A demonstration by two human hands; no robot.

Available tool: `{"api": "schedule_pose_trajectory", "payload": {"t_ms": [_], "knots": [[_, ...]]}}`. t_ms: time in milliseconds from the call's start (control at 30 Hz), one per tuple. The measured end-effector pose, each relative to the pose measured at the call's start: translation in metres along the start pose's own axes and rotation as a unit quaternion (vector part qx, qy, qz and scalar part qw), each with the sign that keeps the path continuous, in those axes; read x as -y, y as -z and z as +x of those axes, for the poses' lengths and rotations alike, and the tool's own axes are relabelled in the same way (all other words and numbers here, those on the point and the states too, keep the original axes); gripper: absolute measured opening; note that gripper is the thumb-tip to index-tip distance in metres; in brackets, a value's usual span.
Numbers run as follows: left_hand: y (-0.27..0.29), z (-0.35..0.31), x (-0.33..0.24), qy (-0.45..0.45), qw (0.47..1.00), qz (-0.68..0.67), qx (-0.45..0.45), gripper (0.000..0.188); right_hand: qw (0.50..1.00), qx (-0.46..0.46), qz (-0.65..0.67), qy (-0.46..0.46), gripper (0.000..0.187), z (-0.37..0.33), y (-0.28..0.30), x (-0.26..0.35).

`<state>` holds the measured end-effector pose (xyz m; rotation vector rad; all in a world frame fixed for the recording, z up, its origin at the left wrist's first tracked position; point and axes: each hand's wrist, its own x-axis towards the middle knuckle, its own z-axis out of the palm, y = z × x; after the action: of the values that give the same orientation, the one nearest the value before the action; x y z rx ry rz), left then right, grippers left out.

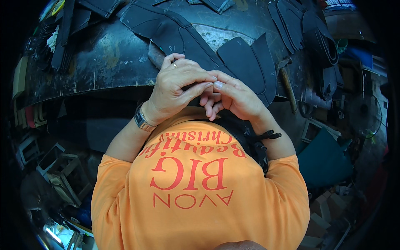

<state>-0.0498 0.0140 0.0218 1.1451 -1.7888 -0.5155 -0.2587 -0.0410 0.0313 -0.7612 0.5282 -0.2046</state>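
Note:
My left hand (177, 85) and my right hand (239, 98) meet in front of my chest at the table's near edge. Thumb and fingertips of each are pinched together, touching the other hand's. Whatever lies between them, if anything, is hidden or too small to make out. A ring and a metal-banded wristwatch (143, 119) are on the left. Just beyond the hands lies a black sheet piece (166, 31) with a seam and a chalk mark. Another black cut piece (246, 60) with a curved seam lies beyond my right hand.
The dark worktable (104, 62) has a worn surface. A hammer (287, 85) rests at its near edge, right of my hands. Stacked black pieces (287, 25) lie at the far right, and more black strips (64, 37) at the far left. A wooden stool (68, 175) stands lower left.

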Motion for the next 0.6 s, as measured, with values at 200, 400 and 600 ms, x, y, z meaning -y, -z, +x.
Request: {"api": "schedule_pose_trajectory", "payload": {"t_ms": [200,400,600], "knots": [[0.002,0.003,0.003,-0.079,0.993,0.083,0.021,0.02,0.985,0.079,0.141,-0.054,0.034,0.003,0.008,-0.004],[0.003,0.005,0.004,-0.149,0.978,0.146,0.019,0.025,0.955,0.135,0.247,-0.095,0.041,0.006,0.01,-0.011],[0.006,0.008,0.007,-0.174,0.973,0.15,0.037,0.028,0.937,0.15,0.298,-0.1,0.049,0.009,0.013,-0.017]]}}
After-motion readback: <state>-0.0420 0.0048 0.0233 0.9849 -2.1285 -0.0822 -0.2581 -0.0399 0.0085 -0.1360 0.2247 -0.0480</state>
